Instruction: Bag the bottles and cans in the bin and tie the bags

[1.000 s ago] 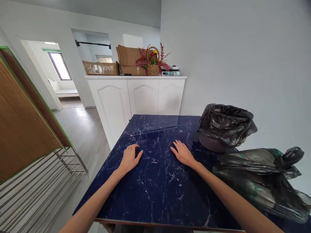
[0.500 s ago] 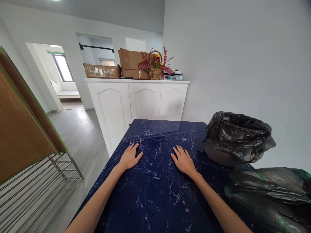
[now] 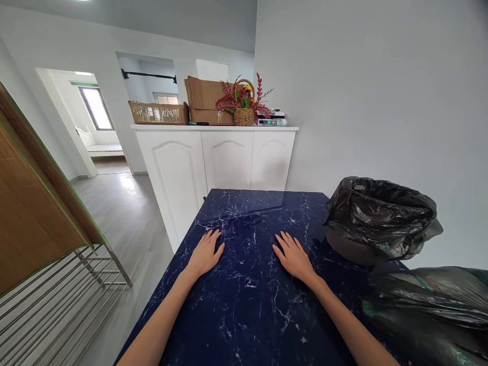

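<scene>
Palm down on the dark blue marble-patterned table (image 3: 247, 305), my left hand (image 3: 205, 254) lies with its fingers stretched out and the thumb apart. My right hand (image 3: 294, 256) rests flat on the same surface, fingers spread, some way across from the left. Neither hand holds anything. Closest to my right hand is a bin lined with a black plastic bag (image 3: 381, 218), standing on the table's right side with its mouth up. In front of it, a filled dark plastic bag (image 3: 430, 300) slumps at the right edge of the view.
Behind the table stands a white cabinet (image 3: 226, 157). On it are cardboard boxes (image 3: 160, 113), a woven flower basket (image 3: 244, 116) and a clear bottle (image 3: 276, 122). A metal rack (image 3: 76, 295) with a brown sheet (image 3: 34, 203) over it is at left. A wall borders the right.
The view has shifted slightly, so the table and black bags appear a little further right and lower. Both hands stay flat on the table.
</scene>
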### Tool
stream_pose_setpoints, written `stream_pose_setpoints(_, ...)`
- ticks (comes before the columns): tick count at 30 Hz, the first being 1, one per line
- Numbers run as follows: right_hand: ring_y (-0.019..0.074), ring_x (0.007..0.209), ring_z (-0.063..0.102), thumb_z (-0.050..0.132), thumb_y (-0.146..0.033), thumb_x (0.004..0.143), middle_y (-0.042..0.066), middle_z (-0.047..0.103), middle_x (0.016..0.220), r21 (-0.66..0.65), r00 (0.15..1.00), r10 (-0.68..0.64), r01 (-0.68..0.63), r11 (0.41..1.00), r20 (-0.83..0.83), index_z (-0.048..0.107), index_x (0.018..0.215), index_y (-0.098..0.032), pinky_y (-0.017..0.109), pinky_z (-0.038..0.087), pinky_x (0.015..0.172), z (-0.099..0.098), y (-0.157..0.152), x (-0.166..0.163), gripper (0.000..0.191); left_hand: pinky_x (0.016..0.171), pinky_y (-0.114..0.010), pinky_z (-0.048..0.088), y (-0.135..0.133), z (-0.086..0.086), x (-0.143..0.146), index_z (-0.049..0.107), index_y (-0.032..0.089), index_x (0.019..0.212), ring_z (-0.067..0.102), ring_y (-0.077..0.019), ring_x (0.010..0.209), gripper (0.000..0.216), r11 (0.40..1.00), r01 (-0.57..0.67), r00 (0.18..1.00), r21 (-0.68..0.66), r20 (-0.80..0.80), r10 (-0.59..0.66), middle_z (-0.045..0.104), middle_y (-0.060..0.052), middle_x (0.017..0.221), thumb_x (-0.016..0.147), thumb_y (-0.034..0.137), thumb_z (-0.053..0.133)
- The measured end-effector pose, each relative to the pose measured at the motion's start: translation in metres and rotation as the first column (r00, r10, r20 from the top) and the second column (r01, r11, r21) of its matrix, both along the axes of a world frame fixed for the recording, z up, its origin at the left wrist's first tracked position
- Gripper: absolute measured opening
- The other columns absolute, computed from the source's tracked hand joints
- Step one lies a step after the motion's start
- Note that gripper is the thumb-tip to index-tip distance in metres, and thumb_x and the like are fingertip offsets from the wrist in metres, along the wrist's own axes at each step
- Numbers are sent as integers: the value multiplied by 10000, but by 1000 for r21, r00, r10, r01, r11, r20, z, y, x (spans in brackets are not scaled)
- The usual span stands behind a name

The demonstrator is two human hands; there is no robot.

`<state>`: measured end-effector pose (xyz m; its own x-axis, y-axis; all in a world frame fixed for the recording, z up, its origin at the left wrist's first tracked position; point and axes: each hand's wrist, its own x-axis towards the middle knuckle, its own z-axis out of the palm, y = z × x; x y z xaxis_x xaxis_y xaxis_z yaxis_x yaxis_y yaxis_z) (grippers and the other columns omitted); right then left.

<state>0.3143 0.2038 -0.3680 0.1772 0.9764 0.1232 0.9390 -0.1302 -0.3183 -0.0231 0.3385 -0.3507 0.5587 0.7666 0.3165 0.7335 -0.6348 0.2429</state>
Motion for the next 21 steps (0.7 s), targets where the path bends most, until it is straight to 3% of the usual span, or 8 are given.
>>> stream_pose_setpoints(8,247,1660,207,215,-616,1099,63,305,1772,26,1000,2,-2,1000,-3,406,1678,-198,475,139,1354,-3,-1,-1,739,1313,-543,320,-8,-4,-3,509,208,1558,411,-316,1584,532,1000,12,999,25,43,-13,544,-123,1637,1100,467,427)
stream_pose_setpoints(21,247,1663,196,191,-630,1106,44,296,1774,25,1000,3,-2,1000,-29,391,1686,-199,476,137,1360,0,-7,-5,750,1323,-546,301,-18,0,-4,515,199,1543,357,-314,1611,517,999,39,999,9,22,-39,513,-112,1663,1115,461,391)
